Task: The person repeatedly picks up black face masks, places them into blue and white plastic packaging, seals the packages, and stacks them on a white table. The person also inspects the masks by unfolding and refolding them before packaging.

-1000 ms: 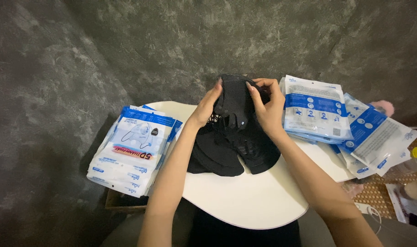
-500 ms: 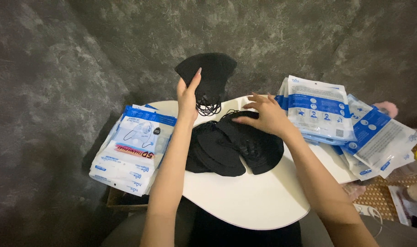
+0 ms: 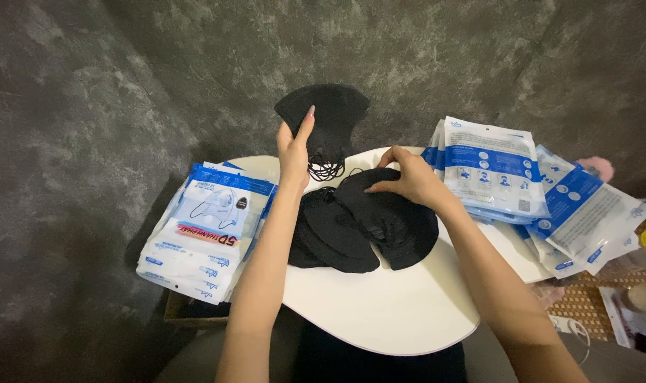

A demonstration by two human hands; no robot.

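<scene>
Holding a black face mask [image 3: 328, 117] up above the far edge of the round white desk [image 3: 379, 312], the left hand [image 3: 295, 152] has it pinched between thumb and fingers, ear loops [image 3: 327, 169] dangling in a loose tangle just below. The right hand [image 3: 408, 181] is down flat on the pile of black masks [image 3: 369, 227] in the middle of the desk, fingers spread and pressing lightly on the top one — not closed around anything.

Risks from here, as I judge them: those hanging loops are close to the pile, and if the lifted mask comes down they could snag on another mask's loops and drag a second one along. The pile itself is fanned out and overlapping, so a careless pull from the right hand could slide several masks at once toward the near edge of the desk.

Off to the left, a stack of blue-and-white mask packets [image 3: 206, 230] juts out past the desk's rim — an elbow nudge from the left arm could tip it off. On the right, another heap of blue-and-white packets [image 3: 507, 177] is splayed just beside the right wrist, some leaning over the edge; a sweep of that forearm might send them sliding toward the floor.
</scene>
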